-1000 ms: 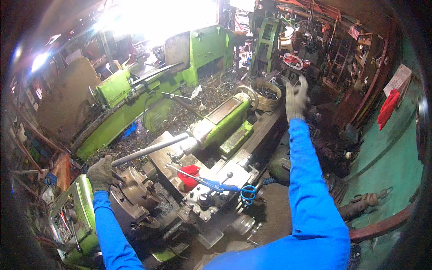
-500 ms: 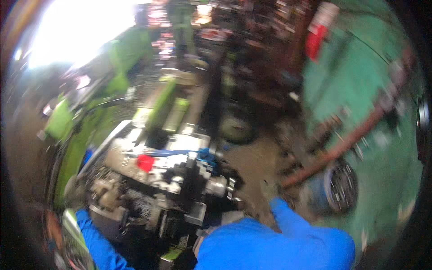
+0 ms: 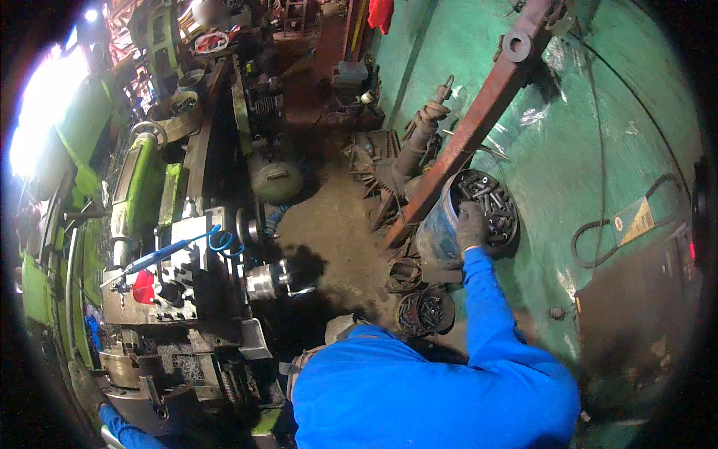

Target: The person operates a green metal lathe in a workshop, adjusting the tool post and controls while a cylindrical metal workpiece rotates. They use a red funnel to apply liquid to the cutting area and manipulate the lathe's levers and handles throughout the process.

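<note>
My right hand (image 3: 471,226), in a dark grey work glove, is at the left rim of a blue bucket (image 3: 436,233) filled with bolts (image 3: 490,198) and similar metal pieces. Its fingers look curled and pressed together among the bolts; whatever they hold is hidden. Far over at the lower left, my gloved left hand (image 3: 87,385) rests by the curved edge of the green lathe (image 3: 138,179). That hand is dark and its fingers do not show clearly. Below the bucket stands a smaller tub of metal pieces (image 3: 425,313).
A reddish steel beam (image 3: 471,135) slants down beside the bucket. Worn machine parts (image 3: 410,153) stand behind it. On the lathe's carriage lie a blue air gun (image 3: 161,256) with coiled hose and a red piece (image 3: 143,287). A belt (image 3: 580,243) hangs against the green wall.
The view has swung to the right and become sharp. My right arm has stretched forward, and its hand has gone from beside the beam's foot to the bucket of bolts.
</note>
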Tool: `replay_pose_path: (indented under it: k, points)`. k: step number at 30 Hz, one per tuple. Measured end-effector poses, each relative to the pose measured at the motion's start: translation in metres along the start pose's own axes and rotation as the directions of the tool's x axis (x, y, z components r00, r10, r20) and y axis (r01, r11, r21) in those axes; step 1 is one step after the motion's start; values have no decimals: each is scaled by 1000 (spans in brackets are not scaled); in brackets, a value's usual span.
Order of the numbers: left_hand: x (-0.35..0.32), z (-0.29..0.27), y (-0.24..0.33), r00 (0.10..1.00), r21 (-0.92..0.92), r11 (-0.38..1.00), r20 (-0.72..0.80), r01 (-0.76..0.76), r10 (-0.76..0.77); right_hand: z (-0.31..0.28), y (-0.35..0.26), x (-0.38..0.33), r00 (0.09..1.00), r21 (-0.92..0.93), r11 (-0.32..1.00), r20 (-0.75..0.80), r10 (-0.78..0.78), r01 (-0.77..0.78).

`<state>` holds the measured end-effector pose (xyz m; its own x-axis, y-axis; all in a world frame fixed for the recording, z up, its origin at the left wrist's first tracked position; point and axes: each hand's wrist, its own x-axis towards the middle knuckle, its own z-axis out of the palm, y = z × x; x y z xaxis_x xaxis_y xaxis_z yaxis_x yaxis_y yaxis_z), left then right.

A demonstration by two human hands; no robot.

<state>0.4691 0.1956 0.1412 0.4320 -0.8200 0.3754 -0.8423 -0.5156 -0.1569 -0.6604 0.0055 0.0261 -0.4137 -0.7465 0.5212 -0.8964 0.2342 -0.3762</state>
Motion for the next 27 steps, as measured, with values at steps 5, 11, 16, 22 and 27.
replay_pose_path:
  k: [5, 11, 16, 22, 27]
  points:
    - [-20, 33, -39, 1000, -626, 780, 4, -2, 6, 23, 53, 64, 893, -218, 963, 448, -43, 156]
    - [-42, -22, 5, 934, -806, 513, 133, 296, -331, 38, 60, 85, 657, -407, 761, 753, -34, 505]
    - [-22, -84, 124, 856, 0, 865, -141, 502, -497, 61, 173, 80, 688, -263, 858, 713, -135, 441]
    - [-31, -99, 147, 784, -55, 783, -12, 619, -621, 63, 115, 111, 897, 457, 779, 312, 313, -430]
    - [-31, -94, 141, 817, 73, 814, -77, 576, -571, 91, -54, 120, 825, 626, 715, 551, -123, -311]
